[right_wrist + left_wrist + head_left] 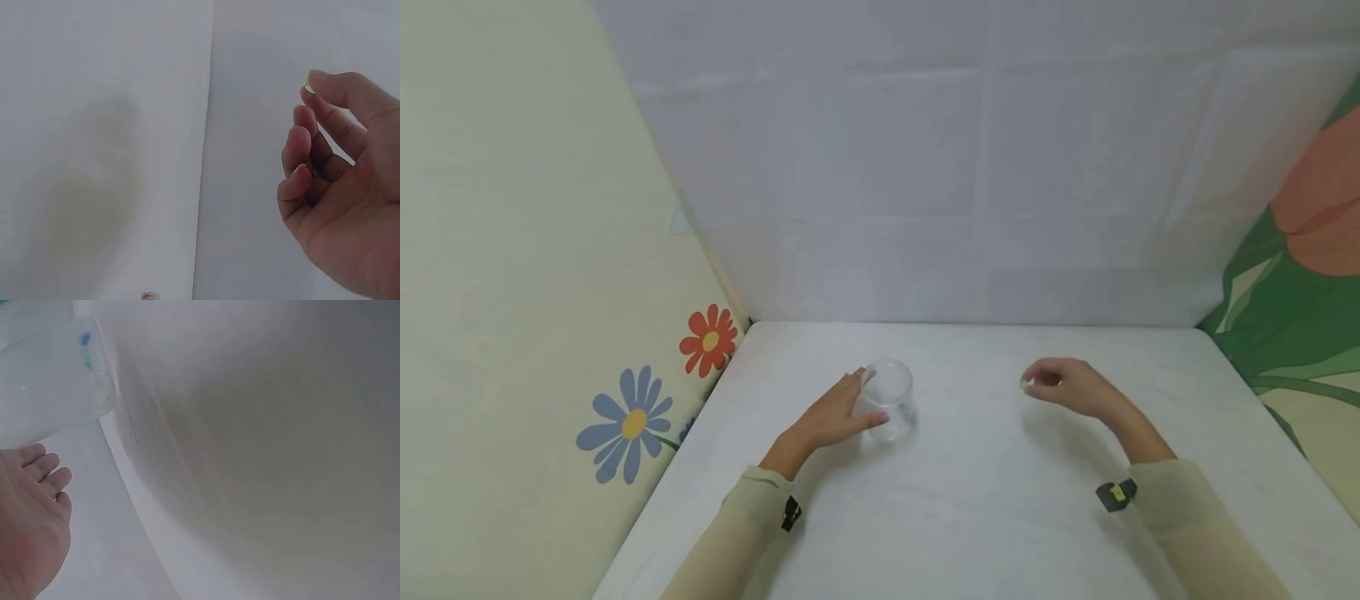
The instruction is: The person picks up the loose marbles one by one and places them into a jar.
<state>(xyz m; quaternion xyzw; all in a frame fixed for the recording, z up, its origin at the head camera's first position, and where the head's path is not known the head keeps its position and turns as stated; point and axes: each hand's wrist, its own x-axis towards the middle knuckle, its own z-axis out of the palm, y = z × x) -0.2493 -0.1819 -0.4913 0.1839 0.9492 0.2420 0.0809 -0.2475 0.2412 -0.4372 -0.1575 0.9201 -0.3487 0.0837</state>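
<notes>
A clear plastic jar stands upright on the white table, open at the top. My left hand holds it from the left, thumb across its near side and fingers at its far left side. In the left wrist view the jar shows blue and greenish spots near its base, and the fingertips of my left hand lie right at its wall; the thumb is hidden there. Out to the right, my right hand pinches a small translucent yellow-green piece between thumb and index finger, above the table. Its other fingers curl loosely.
White cloth covers the table, with a white sheet behind it. A small round glassy thing shows at the bottom edge of the right wrist view. Flower-printed cloth hangs at the left and right sides.
</notes>
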